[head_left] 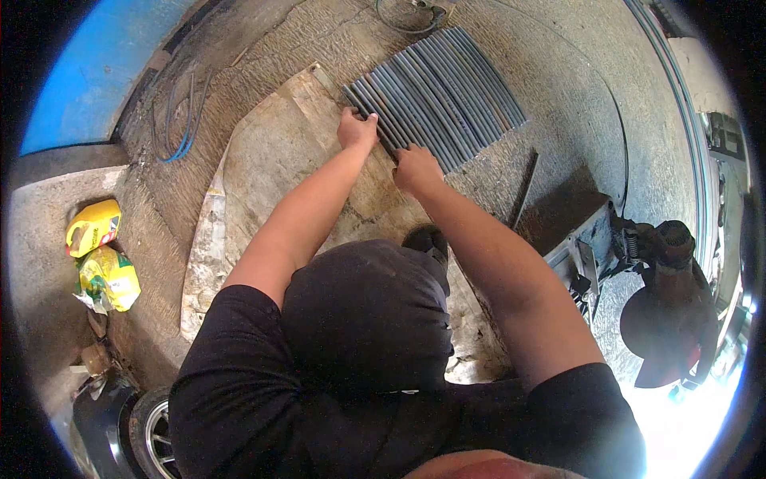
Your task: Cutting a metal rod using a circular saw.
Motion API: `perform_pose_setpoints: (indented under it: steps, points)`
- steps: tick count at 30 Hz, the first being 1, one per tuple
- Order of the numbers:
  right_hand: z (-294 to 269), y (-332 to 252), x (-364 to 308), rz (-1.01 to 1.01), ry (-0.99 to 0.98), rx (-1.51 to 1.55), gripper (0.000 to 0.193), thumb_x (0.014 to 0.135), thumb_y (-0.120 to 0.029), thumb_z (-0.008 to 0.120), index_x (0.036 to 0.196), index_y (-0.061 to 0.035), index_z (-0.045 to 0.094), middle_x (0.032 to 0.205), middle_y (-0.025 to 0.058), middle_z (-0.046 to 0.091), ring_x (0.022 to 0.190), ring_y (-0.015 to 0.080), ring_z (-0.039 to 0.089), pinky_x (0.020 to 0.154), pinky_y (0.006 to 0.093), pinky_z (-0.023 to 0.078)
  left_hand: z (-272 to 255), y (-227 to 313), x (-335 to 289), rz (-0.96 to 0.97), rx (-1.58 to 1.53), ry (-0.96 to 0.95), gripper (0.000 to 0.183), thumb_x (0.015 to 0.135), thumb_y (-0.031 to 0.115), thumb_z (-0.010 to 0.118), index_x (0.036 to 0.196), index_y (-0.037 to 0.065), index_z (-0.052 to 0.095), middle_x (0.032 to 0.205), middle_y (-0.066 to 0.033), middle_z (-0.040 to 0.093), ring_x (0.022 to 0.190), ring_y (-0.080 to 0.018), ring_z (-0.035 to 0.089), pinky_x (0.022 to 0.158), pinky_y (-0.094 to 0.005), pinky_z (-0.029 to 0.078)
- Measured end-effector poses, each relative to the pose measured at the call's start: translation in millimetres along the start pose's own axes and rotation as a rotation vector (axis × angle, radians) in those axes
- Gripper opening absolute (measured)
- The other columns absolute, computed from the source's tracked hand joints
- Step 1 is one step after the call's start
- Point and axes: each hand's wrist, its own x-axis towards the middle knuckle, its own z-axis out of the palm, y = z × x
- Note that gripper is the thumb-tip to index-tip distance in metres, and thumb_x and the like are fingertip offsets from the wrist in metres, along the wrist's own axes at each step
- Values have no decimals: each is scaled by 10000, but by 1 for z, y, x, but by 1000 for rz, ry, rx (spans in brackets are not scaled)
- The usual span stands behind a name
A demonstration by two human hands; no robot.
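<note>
A row of dark grey metal rods (440, 88) lies side by side on the floor ahead of me, in a nearly rectangular block. At the block's near left edge, my left hand (357, 130) is closed round the outermost rod (383, 137) close to its far end. My right hand (417, 170) grips the same edge farther down, its fingers bent over the rod and partly hidden. Both arms reach forward over my bent knee.
Stained sheeting (271, 160) covers the floor beneath me. One loose bar (524, 190) lies right of the rods, near a cut-off machine with a round disc (661, 335). Yellow bags (109, 278), a wheel (159, 435) and a blue hose (182, 148) are at the left.
</note>
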Motion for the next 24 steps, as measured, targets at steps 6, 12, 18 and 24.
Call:
perform_pose_setpoints:
  steps: [6, 12, 18, 24]
  points:
    - [-6, 9, -7, 53, 35, 61, 299, 801, -130, 587, 1082, -37, 638, 1193, 173, 552, 1090, 341, 566, 913, 416, 485, 1, 0, 4, 106, 399, 44, 378, 835, 270, 694, 1053, -18, 583, 1053, -233, 634, 913, -361, 649, 797, -445, 522]
    - [-8, 25, -10, 65, 70, 103, 307, 798, -157, 597, 1084, -50, 631, 1199, 164, 551, 1100, 335, 572, 913, 436, 491, -2, -2, 11, 140, 408, 8, 338, 832, 297, 697, 941, -20, 649, 997, -221, 656, 960, -378, 630, 817, -451, 508]
    - [-1, 42, -10, 108, 126, 148, 305, 796, -183, 609, 1073, -60, 645, 1157, 175, 581, 1098, 338, 573, 910, 435, 493, -4, 2, 5, 66, 354, -25, 311, 845, 283, 688, 961, -3, 654, 985, -204, 662, 932, -352, 639, 808, -443, 513]
    - [4, 52, -7, 91, 95, 121, 297, 795, -176, 592, 1052, -41, 655, 1137, 181, 616, 1069, 342, 595, 904, 438, 494, -7, 4, 2, 95, 368, -32, 302, 846, 283, 687, 947, 0, 653, 961, -195, 665, 918, -350, 640, 808, -445, 512]
